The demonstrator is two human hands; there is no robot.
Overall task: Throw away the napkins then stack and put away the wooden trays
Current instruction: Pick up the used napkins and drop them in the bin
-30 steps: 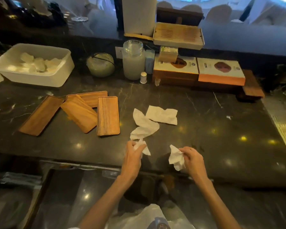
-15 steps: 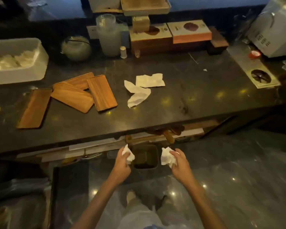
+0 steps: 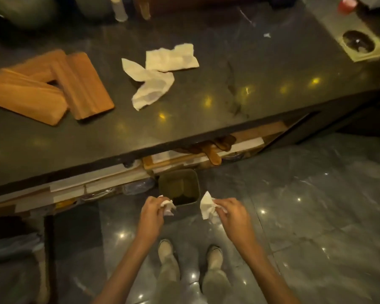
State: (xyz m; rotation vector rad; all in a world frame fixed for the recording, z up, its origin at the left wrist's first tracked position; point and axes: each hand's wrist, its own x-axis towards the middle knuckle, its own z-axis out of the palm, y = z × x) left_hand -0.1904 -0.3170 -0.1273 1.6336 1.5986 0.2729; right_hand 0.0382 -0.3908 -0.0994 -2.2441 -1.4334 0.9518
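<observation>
head view: each hand (image 3: 150, 212) (image 3: 233, 213) grips a napkin (image 3: 168, 206) (image 3: 207, 208).

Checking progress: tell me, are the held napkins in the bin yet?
Not yet: left hand and right hand each grip a napkin beside the bin.

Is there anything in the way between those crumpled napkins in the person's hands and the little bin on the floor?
Nothing visible. The left hand and right hand each hold a napkin just short of the open bin, whose mouth is uncovered.

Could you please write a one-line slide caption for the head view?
Left hand and right hand each hold a crumpled napkin near the bin; two napkins remain on the counter.
</observation>
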